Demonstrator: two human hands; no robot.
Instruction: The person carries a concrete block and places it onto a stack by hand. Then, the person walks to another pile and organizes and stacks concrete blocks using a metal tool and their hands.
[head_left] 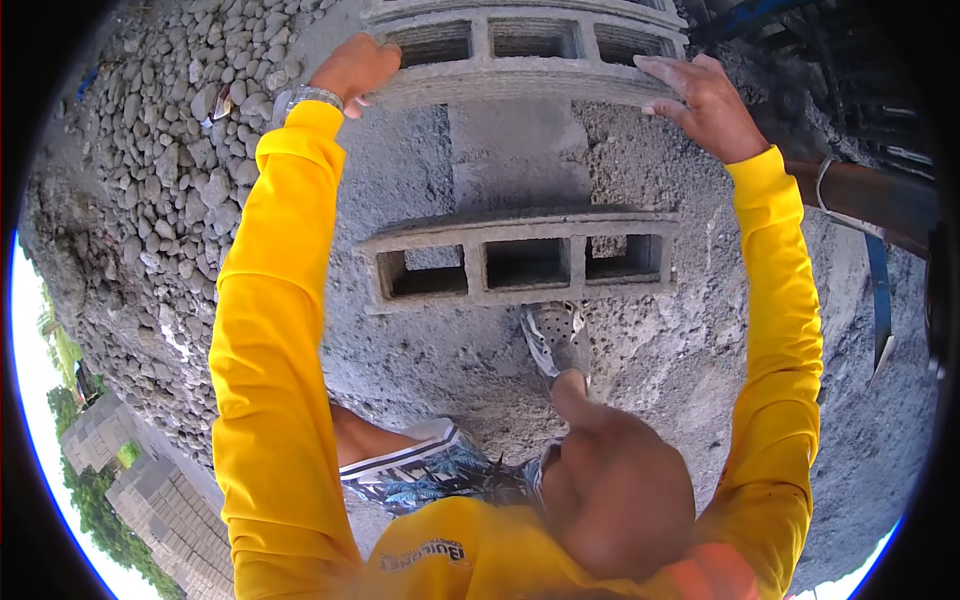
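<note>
Two hollow blocks down: nearer block (520,262) set. Far block (525,55) gripped endwise, left hand (352,68), right hand (705,100); not released.

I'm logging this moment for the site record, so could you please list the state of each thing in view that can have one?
Upper concrete block: gripped at both ends, hollow cells facing the camera.
Lower concrete block: lying on the grey ground, untouched, its three cells empty.
Left hand: closed over the upper block's left end.
Right hand: pressed against its right end, fingers spread.
Gravel pile: loose, heaped at the left.
Shoe: planted just below the lower block.
</note>
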